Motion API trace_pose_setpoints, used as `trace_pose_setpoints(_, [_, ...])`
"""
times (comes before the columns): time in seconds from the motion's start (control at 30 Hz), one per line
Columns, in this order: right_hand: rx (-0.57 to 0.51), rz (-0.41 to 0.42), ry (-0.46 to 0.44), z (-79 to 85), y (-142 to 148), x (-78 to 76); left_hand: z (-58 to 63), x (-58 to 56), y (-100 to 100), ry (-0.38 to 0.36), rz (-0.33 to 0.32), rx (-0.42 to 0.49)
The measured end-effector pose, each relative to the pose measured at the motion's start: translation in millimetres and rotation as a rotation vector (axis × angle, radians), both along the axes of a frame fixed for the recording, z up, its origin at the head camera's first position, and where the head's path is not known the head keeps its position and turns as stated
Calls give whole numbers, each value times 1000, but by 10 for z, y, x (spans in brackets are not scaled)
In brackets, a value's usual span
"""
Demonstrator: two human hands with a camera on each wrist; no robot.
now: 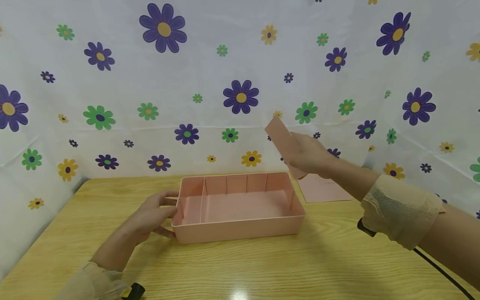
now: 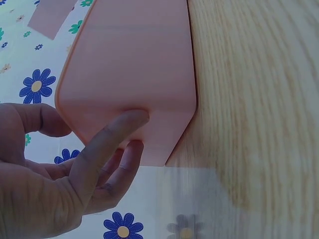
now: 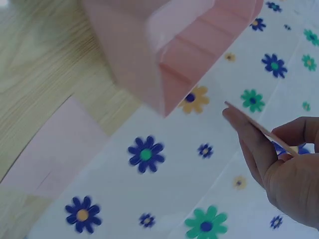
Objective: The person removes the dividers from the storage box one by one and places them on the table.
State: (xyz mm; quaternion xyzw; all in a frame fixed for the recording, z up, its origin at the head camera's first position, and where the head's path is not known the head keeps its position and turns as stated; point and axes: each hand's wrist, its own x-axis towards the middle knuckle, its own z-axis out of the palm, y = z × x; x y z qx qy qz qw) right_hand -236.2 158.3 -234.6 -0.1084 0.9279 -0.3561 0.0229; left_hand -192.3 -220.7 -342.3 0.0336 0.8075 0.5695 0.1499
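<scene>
A pink rectangular box stands open-topped on the table. Inside it, a thin upright divider separates a narrow left compartment from a wider one. My left hand rests against the box's left end with its fingers spread; in the left wrist view its fingertips touch the outer wall. Raised above the box's back right corner, my right hand pinches a flat pink divider panel between thumb and fingers. In the right wrist view the panel appears nearly edge-on.
Another flat pink panel, with a thin slit in it, lies on the wooden table to the right of the box, partly behind my right arm. A white cloth with printed flowers hangs behind the table. A black cable runs below the right forearm.
</scene>
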Motion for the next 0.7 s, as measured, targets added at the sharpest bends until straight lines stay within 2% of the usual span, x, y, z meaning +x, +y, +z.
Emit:
trace_pose_setpoints(0.2, [318,53,274,-125,475,23,0,-10,3,-7,-4,1])
trace_pose_setpoints(0.27, [398,104,356,-178,607,20,-4,-10,-4,-8,-3,1])
trace_pose_setpoints(0.53, [535,112,507,-348,1015,110,5,-8,1,-5,-5,-3])
trace_pose_setpoints(0.7, [615,203,646,-465,1226,160,10,-5,-2,-7,-7,-2])
